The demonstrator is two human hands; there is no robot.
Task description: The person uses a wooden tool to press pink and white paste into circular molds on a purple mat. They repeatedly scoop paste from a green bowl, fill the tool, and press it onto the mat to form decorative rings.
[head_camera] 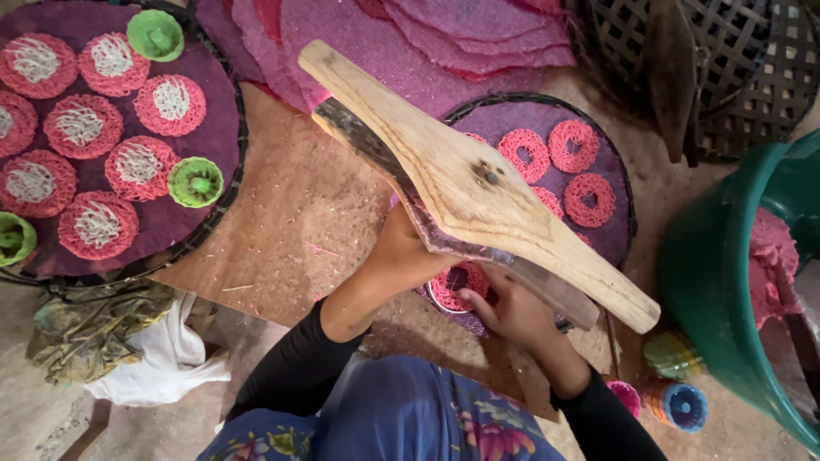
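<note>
A long wooden lever press (461, 171) slants across the middle, its two arms hinged by a bolt. My left hand (401, 256) grips the lower arm from underneath. My right hand (504, 309) sits beneath the press next to a metal cup (453, 286) showing red strands at its mouth. Behind the press lies a round purple mat on a tray (615, 183) with several red noodle rings (572, 145).
A second round tray (218, 128) at left carries several red-and-white noodle nests and green cups (195, 181). Pink sheets (461, 43) lie at the top. A green tub (709, 265) with pink dough stands right, woven baskets (769, 77) behind it, small coloured cups (679, 405) below, crumpled cloth (154, 358) bottom left.
</note>
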